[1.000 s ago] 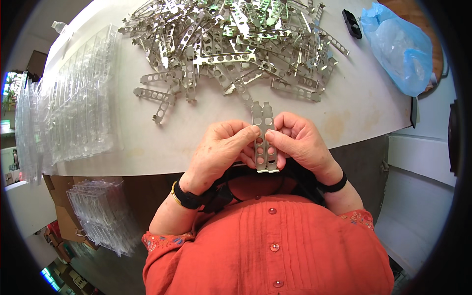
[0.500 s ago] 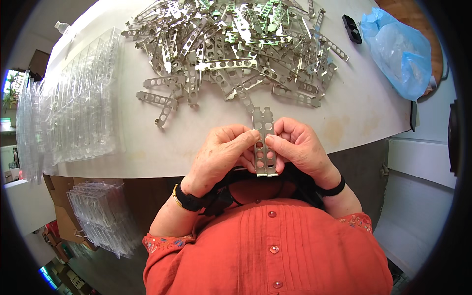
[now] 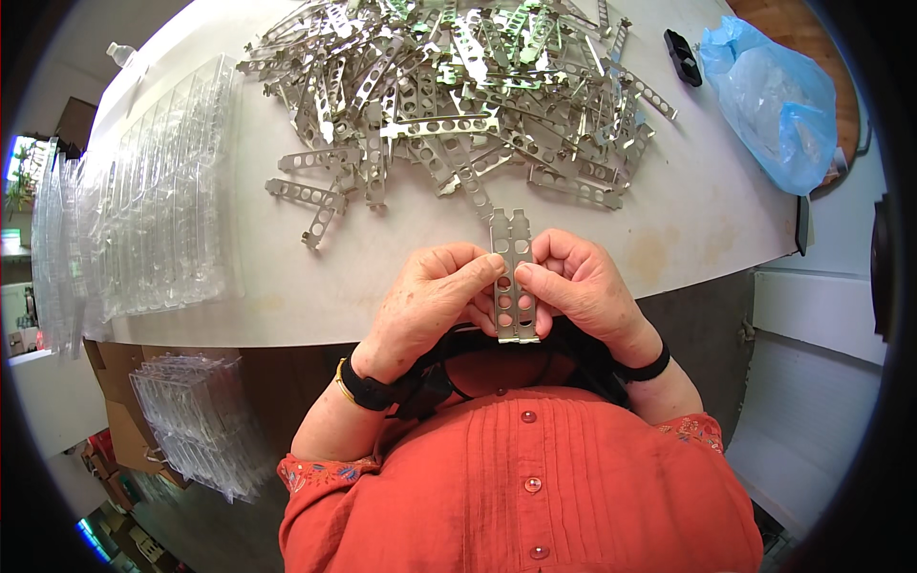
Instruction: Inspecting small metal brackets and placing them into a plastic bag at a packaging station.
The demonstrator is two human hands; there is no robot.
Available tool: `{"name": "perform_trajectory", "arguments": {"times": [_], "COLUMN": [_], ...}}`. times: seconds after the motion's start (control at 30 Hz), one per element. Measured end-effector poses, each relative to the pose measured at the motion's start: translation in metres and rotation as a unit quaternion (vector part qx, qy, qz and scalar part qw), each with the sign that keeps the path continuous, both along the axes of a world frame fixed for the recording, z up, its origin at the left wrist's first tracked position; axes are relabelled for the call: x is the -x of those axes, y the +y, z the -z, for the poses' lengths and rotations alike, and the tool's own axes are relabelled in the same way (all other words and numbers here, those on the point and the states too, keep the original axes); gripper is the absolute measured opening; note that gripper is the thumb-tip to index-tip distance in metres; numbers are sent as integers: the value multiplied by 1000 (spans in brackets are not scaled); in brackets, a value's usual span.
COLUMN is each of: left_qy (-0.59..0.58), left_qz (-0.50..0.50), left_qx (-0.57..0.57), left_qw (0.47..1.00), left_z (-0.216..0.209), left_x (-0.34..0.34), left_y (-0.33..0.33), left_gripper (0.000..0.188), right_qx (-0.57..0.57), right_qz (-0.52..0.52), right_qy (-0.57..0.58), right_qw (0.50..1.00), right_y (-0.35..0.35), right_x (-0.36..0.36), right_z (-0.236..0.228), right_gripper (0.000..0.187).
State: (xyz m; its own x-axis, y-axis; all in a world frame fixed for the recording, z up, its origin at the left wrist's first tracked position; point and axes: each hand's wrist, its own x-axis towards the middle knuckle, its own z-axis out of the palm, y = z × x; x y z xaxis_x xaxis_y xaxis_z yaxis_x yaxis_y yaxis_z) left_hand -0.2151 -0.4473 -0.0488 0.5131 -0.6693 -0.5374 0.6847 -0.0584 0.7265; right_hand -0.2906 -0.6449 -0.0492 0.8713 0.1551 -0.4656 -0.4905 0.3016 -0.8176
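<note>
My left hand [image 3: 430,291] and right hand [image 3: 585,284] pinch two perforated metal brackets [image 3: 521,258] side by side near the table's [image 3: 325,296] edge, thumbs on the upper faces, apparently keeping them aligned and their holes visible; the bracket pile [image 3: 439,86] lies beyond, seemingly within reach.

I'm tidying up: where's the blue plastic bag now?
In the head view, the blue plastic bag lies at upper right, by the right edge of the table, just right of the small black object.
</note>
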Motion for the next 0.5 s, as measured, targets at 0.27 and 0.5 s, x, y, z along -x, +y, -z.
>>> {"name": "perform_trajectory", "arguments": {"times": [0.27,0.5], "left_qy": [-9,28], "left_qz": [5,-35], "left_qx": [-2,68], "left_qw": [1000,997], "left_z": [0,3], "left_x": [0,-2], "left_y": [0,3], "left_gripper": [29,25], "right_qx": [-7,7], "right_qz": [4,37], "right_qy": [-8,-28], "right_qw": [1000,999], "right_y": [-1,0], "right_x": [0,3], "right_z": [0,2], "right_gripper": [15,16]}}
